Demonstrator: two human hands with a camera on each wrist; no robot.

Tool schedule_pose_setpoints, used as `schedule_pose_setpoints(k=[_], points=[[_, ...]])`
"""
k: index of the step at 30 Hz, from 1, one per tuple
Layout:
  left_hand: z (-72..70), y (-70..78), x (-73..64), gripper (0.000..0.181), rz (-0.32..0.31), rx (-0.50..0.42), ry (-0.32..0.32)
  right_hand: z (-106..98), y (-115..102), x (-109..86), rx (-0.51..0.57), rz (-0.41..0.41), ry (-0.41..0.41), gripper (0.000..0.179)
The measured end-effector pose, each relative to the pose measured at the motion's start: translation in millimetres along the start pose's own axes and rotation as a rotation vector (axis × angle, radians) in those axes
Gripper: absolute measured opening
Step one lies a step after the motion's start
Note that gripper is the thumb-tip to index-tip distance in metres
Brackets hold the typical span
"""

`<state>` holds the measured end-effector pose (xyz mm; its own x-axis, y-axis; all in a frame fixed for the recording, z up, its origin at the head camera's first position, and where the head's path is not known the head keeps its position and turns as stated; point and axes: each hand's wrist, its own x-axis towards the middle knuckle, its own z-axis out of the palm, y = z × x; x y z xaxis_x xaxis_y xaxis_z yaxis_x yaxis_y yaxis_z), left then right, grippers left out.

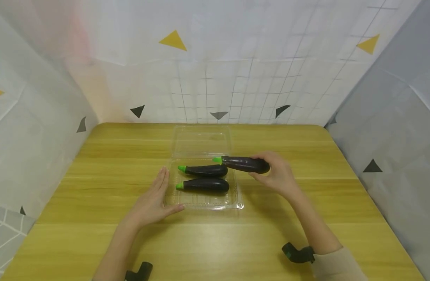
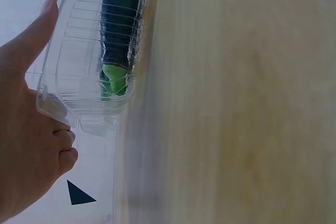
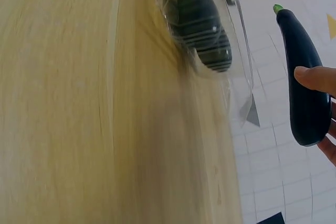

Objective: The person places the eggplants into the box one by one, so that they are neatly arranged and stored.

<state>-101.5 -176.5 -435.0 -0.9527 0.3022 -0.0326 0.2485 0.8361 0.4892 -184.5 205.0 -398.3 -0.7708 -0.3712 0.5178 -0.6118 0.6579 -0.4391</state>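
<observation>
A clear plastic clamshell box [image 1: 197, 201] lies on the table with its lid [image 1: 200, 141] folded back toward the wall. Two dark eggplants with green stem ends rest in its base, the rear eggplant [image 1: 204, 170] and the front eggplant [image 1: 206, 185], both with stems pointing left. My right hand [image 1: 276, 173] grips a third eggplant [image 3: 304, 82] by its thick end, raised over the box's right rear part, stem to the left. My left hand [image 1: 151, 205] rests against the box's left side, fingers straight, thumb near the front rim. The box wall partly covers its fingers in the left wrist view.
The wooden table [image 1: 215, 246] ends at a white patterned sheet [image 1: 207, 86] behind, with more sheeting along both sides. Dark wrist mounts sit on the left wrist [image 1: 139, 272] and the right wrist [image 1: 298, 253].
</observation>
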Motion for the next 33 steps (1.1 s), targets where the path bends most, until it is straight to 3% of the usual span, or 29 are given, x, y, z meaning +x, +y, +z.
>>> schedule_pose_setpoints(k=[14,21,33], points=[[-2.3,0.8,0.8,0.116,-0.007,-0.01,-0.01,6,-26,8.9,0.054,-0.098,-0.044,0.051],[-1.4,0.2,1.1,0.116,-0.006,-0.006,-0.008,29,-42,6.3,0.068,-0.191,-0.098,0.05],[-0.6,-0.2,0.4,0.118,-0.005,0.016,-0.007,45,-54,4.0,0.087,-0.219,-0.157,0.048]])
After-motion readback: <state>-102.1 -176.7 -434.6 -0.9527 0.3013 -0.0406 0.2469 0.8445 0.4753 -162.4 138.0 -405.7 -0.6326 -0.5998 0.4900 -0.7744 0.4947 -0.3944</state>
